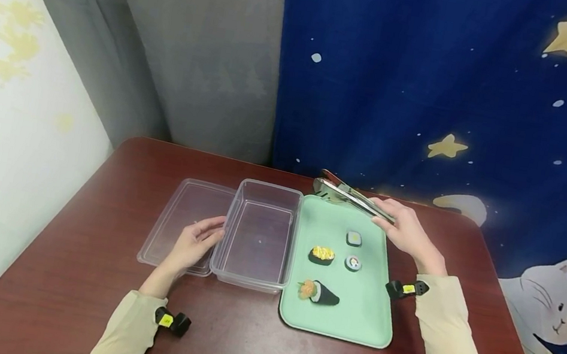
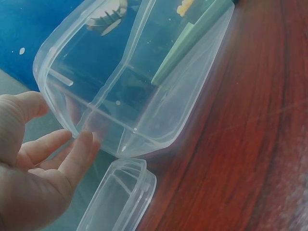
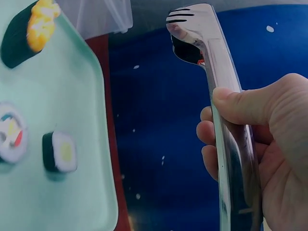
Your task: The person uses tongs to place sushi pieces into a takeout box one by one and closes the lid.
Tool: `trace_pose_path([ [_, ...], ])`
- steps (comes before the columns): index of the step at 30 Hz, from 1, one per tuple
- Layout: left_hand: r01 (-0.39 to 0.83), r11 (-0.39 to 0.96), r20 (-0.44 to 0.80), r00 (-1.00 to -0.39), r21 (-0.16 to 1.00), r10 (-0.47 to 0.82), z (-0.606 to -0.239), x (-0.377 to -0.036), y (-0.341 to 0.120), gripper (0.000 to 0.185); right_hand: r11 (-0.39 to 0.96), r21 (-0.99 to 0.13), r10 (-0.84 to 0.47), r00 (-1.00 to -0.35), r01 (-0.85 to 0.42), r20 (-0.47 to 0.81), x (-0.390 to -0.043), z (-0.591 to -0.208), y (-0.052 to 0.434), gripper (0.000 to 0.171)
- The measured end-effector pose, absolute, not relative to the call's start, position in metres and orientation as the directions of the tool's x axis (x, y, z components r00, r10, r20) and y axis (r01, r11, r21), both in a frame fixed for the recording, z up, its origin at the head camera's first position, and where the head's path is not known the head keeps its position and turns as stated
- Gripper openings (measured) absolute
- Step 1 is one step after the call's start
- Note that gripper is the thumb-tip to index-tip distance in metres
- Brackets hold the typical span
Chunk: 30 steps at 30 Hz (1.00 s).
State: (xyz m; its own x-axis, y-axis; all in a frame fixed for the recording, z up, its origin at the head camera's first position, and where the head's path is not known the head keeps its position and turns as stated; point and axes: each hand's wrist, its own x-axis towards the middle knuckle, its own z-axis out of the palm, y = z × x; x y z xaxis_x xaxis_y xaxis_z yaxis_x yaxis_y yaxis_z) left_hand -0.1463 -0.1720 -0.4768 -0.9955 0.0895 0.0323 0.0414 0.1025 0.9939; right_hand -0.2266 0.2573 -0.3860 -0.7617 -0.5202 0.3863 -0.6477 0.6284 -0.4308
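My left hand lies open on a clear lid, fingertips touching the left wall of an empty clear plastic box. My right hand grips metal tongs above the far edge of a mint-green tray; in the right wrist view the tongs are pinched almost closed and carry nothing. On the tray lie a yellow-topped sushi piece, a small roll with a yellow centre, a roll with a coloured centre and a cone-shaped hand roll.
Everything sits on a dark red wooden table. A blue star-patterned curtain hangs right behind the table's far edge, and a grey and white wall closes the left side. Box and tray stand side by side, touching.
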Motion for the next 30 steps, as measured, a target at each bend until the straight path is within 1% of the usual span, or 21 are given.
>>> trace_pose_path([
  [9, 0.048, 0.102, 0.039, -0.996, 0.994, 0.086, -0.477, -0.146, -0.173, 0.041, 0.590, -0.492, -0.544, -0.766, -0.640, 0.342, -0.234, -0.375, 0.232, 0.040],
  [12, 0.047, 0.101, 0.039, -0.996, 0.994, 0.083, -0.477, -0.147, -0.173, 0.040, 0.581, -0.496, -0.558, -0.760, -0.645, 0.334, -0.237, -0.373, 0.223, 0.040],
  [22, 0.044, 0.082, 0.038, -0.996, 0.996, 0.082, -0.478, -0.147, -0.173, 0.040, 0.523, -0.474, -0.642, -0.693, -0.708, 0.327, -0.247, -0.373, 0.190, 0.039],
  [30, 0.048, 0.085, 0.041, -0.996, 0.995, 0.081, -0.478, -0.146, -0.173, 0.040, 0.499, -0.496, -0.695, -0.670, -0.711, 0.261, -0.253, -0.384, 0.163, 0.039],
])
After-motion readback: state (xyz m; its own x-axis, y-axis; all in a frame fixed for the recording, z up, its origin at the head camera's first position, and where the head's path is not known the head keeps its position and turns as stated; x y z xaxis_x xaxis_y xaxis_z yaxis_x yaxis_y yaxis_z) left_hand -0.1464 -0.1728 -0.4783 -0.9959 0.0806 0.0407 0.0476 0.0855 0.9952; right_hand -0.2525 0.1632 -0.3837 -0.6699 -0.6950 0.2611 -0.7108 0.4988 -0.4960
